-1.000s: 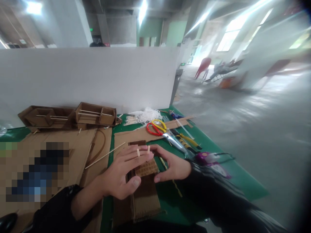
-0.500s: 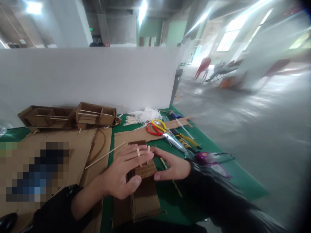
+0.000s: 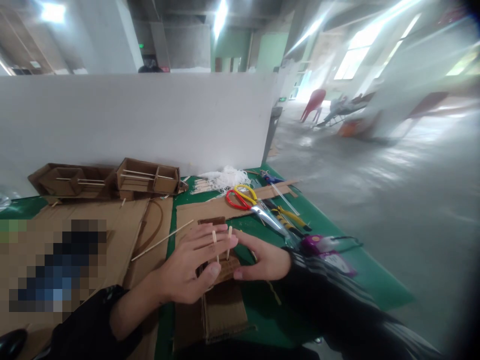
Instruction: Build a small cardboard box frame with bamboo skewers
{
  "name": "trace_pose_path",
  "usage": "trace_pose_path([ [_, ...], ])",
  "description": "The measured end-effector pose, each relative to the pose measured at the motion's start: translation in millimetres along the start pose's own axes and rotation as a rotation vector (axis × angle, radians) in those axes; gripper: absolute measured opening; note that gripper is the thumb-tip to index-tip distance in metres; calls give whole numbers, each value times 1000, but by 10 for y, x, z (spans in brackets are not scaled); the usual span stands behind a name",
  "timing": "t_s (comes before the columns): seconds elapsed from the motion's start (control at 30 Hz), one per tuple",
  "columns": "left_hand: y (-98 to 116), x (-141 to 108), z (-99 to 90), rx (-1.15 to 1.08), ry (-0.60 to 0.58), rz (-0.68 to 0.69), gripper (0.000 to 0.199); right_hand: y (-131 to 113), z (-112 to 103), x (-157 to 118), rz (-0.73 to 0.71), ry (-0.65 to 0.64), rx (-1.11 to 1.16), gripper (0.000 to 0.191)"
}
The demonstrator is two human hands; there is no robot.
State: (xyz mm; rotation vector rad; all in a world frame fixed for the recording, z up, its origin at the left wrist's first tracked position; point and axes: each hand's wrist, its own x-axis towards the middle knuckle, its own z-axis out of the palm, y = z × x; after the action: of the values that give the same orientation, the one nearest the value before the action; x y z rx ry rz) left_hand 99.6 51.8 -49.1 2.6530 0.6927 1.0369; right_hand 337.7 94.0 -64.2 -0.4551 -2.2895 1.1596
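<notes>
Both hands are on a small brown cardboard piece (image 3: 229, 270) whose upper face is bent into a curve. My left hand (image 3: 189, 262) lies across it from the left, thumb at the near edge and fingers over the far side. From the right, my right hand (image 3: 264, 259) pinches it with the thumb on the near corner; its fingertips are partly hidden. Two thin wooden sticks (image 3: 229, 243) stand up out of the piece between the left fingers. Beneath and nearer to me is a flat cardboard strip (image 3: 225, 309).
Scissors (image 3: 264, 218) with red and yellow handles lie beyond my hands, near yellow-handled pliers (image 3: 294, 217) and a purple glue gun (image 3: 314, 243). White string (image 3: 227, 178) is heaped against the partition (image 3: 150, 115). Two cardboard models (image 3: 148, 176) stand at the back left beyond cardboard sheets (image 3: 123, 225).
My left thumb has shifted slightly up and right onto the cardboard piece. The right thumb has moved slightly left onto its corner, and the piece's near edge sits a little lower.
</notes>
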Motion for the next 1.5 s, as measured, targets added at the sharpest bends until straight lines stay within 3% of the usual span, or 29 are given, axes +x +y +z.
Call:
trace_pose_path([
  [0.1, -10, 26, 35, 32, 66, 23, 46, -5, 39, 48, -61, 63, -7, 32],
  [0.17, -19, 35, 63, 48, 98, 34, 45, 3, 65, 70, -64, 83, -6, 18],
  [0.47, 12, 38, 103, 45, 141, 31, 46, 12, 85, 76, -57, 107, -26, 15],
  [0.77, 38, 72, 100, 64, 167, 33, 49, 0, 65, 60, -24, 93, -5, 21],
  [0.9, 30, 58, 100, 73, 162, 33, 49, 23, 23, 11, 77, -1, 7, 87],
  [0.97, 25, 48, 100, 72, 158, 34, 48, 39, 17, -3, 116, -66, -7, 103],
  [1.1, 22, 46, 97, 73, 148, 17, 48, 61, 35, -9, 142, -96, -69, 96],
  [1.3, 50, 74, 89, 62, 177, 41, 51, -17, 23, 3, 97, 1, -59, 85],
  [1.5, 63, -9, 52, -3, 54, -9, 49, -120, 39, -4, 17, 160, -25, 78],
])
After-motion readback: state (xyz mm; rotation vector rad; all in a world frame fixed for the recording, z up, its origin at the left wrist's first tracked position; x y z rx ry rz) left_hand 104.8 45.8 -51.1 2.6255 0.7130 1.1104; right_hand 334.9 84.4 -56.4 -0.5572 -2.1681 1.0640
